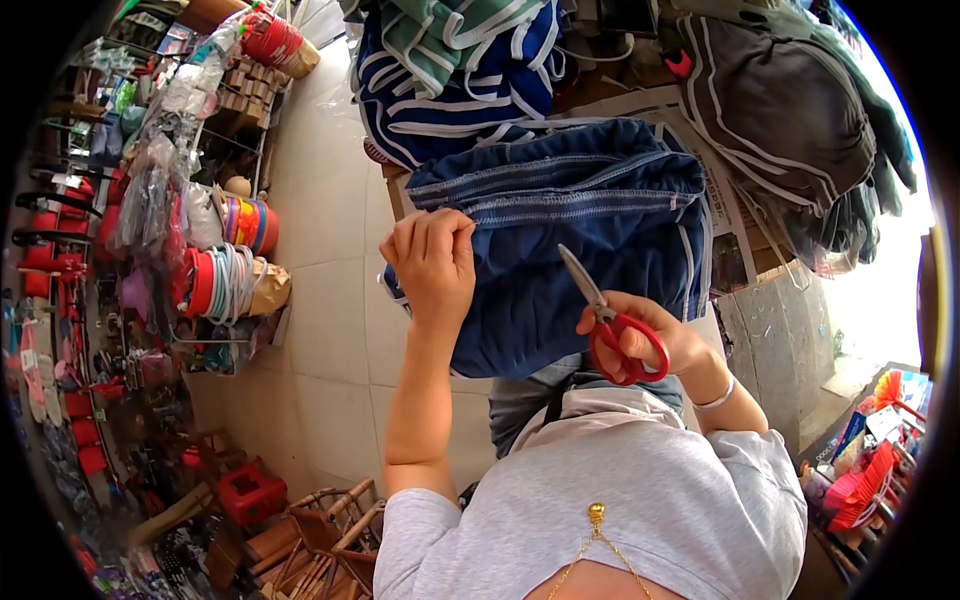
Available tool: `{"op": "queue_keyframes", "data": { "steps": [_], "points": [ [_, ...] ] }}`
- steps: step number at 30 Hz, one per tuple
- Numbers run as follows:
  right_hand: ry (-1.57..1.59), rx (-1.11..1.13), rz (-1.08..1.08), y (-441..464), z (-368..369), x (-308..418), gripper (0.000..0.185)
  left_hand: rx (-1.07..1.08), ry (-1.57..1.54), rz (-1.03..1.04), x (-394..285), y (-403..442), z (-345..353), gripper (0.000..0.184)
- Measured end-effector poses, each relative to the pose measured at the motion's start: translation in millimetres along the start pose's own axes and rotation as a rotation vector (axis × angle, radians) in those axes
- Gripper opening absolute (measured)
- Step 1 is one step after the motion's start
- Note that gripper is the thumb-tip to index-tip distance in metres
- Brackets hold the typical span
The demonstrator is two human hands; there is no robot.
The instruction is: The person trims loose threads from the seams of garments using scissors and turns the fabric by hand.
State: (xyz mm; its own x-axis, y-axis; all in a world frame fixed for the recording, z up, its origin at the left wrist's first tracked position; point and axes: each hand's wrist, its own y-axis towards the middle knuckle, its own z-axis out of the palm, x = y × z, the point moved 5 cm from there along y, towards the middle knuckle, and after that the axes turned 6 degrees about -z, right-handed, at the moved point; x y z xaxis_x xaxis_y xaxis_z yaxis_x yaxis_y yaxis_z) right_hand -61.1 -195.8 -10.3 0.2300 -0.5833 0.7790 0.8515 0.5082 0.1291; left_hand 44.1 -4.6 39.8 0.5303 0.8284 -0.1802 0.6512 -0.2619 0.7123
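A dark blue garment (560,290) with white piping and pale stitched seams lies across my lap and the table edge. At its upper left, my left hand (432,262) is closed, pinching the seamed edge. A pair of scissors with red handles (652,347) sits in my right hand (660,328), fingers through the loops. Its blades (580,275) look closed and point up and left over the blue cloth, apart from the left hand. Whether the tip touches the fabric I cannot tell.
More blue garments with white piping (450,110) are heaped behind, topped by a green one (420,40). A dark grey bundle (790,110) lies at the right on the table. Crowded shelves (235,260) line the left, with a red crate (252,490) and bamboo chairs (330,530) below.
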Motion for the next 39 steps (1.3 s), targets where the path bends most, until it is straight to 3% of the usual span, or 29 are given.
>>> {"op": "queue_keyframes", "data": {
  "steps": [11, 19, 25, 39],
  "points": [
    [-0.001, 0.112, 0.164, 44.7, 21.4, -13.1, 0.062, -0.006, -0.522, -0.354, 9.4, -11.3, -2.0, 0.006],
    [0.001, 0.054, 0.160, 59.7, 26.6, -21.0, 0.067, 0.002, -0.533, -0.376, 9.0, -18.7, -2.3, 0.006],
    [-0.023, 0.112, 0.160, 57.3, 30.7, -19.4, 0.065, -0.009, -0.578, -0.404, 9.6, -20.5, -1.4, 0.007],
    [-0.038, -0.017, 0.107, 67.2, 26.5, -18.5, 0.058, 0.019, -0.557, -0.345, 7.5, -22.0, -2.6, 0.007]
  ]
}}
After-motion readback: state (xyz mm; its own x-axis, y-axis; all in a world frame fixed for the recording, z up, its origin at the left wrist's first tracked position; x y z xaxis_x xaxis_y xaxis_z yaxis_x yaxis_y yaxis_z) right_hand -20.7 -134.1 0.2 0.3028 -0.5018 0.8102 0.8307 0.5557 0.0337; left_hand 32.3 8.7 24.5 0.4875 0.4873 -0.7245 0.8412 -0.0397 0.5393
